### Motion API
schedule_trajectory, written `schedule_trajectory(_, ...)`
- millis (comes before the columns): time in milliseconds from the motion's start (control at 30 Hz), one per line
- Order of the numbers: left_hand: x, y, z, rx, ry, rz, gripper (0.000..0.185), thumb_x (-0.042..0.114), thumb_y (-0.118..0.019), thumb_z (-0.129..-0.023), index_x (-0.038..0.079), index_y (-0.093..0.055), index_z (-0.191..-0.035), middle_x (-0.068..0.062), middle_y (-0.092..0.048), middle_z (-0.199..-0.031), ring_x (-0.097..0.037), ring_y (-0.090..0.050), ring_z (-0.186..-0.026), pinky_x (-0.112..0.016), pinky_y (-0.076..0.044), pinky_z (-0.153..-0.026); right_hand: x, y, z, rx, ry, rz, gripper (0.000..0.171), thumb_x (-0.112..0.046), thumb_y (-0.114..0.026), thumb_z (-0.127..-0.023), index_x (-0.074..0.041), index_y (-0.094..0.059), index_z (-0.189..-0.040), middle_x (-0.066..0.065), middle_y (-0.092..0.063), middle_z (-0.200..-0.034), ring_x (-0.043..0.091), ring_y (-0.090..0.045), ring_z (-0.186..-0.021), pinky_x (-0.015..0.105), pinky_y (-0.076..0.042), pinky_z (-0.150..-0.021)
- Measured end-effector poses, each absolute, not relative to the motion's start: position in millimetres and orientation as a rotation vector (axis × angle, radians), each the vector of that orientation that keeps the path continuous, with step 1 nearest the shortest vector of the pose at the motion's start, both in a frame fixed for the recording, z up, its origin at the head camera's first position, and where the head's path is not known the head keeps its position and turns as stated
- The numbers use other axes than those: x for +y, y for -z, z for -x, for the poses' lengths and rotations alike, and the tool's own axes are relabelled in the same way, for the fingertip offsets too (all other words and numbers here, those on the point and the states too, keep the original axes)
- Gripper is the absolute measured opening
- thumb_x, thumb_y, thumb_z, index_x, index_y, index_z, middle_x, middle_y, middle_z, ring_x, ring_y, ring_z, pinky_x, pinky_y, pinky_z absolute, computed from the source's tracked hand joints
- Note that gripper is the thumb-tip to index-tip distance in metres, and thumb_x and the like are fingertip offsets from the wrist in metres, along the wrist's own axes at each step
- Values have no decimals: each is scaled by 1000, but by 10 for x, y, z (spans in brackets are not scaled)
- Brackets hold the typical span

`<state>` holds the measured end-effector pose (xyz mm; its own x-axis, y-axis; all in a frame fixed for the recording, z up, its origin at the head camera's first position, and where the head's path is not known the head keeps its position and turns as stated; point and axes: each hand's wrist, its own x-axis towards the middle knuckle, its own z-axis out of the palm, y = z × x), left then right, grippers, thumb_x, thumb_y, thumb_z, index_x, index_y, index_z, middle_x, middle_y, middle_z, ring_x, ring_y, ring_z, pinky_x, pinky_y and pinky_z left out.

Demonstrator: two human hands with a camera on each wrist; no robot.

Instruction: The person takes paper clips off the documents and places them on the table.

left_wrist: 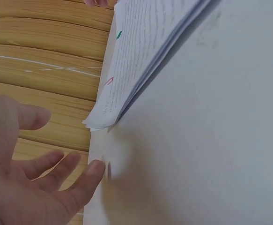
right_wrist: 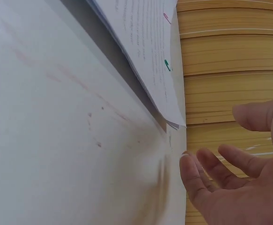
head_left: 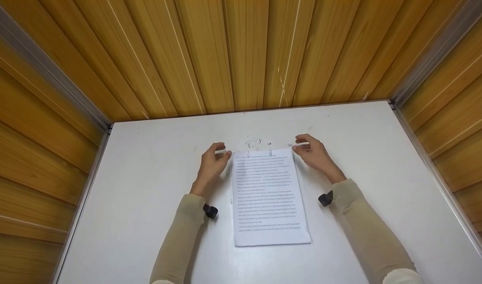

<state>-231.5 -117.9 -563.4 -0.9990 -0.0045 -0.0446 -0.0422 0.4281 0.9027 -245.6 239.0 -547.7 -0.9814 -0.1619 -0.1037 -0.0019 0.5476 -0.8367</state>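
Note:
A stack of printed paper (head_left: 266,197) lies on the table, its several sheets showing at the edge. Two paper clips sit on its top edge: a pink paper clip (left_wrist: 109,81) toward the left corner and a green paper clip (right_wrist: 167,65) toward the right. My left hand (head_left: 214,161) is beside the top left corner, thumb and fingers apart, holding nothing. Just off the top right corner is my right hand (head_left: 314,154), its fingers loosely bent around bare air. Both wrist views show a gap between thumb and fingers.
The white table (head_left: 146,189) has dark scuff marks (head_left: 253,142) just beyond the paper. Wood-patterned panels (head_left: 244,59) stand behind the table and on both sides. A black wrist camera (head_left: 210,212) is on the left sleeve and another camera (head_left: 325,198) on the right.

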Motion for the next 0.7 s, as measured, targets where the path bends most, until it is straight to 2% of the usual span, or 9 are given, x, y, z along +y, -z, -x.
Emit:
schedule_trajectory(233, -1112, 5654, 2328, 2601, -1627, 37, 49, 23, -66, -106, -1, -56, -147, -17, -64, -143, -32, -66, -130, -44, -55, -106, 2309, 5553, 2443, 2624, 1390, 138, 48, -19, -62, -107, 3, -52, -149, 25, -60, -144, 44, -60, -133, 55, -50, -109)
schedule_trajectory(433, -1023, 5654, 2350, 2599, -1545, 71, 43, 13, -67, -104, 0, -58, -144, -15, -65, -138, -28, -66, -124, -40, -56, -103, 2270, 5608, 2451, 2660, 1337, 105, 45, -14, -62, -105, 5, -54, -145, 26, -64, -136, 40, -64, -126, 51, -51, -107)
schedule_trajectory(700, -995, 5691, 2421, 2651, -1504, 75, 28, 6, -67, -102, -2, -67, -129, -16, -71, -121, -28, -68, -113, -40, -57, -98, 2195, 5611, 2487, 2665, 1333, 50, 38, -7, -62, -103, 7, -59, -138, 25, -66, -127, 36, -65, -118, 46, -52, -102)
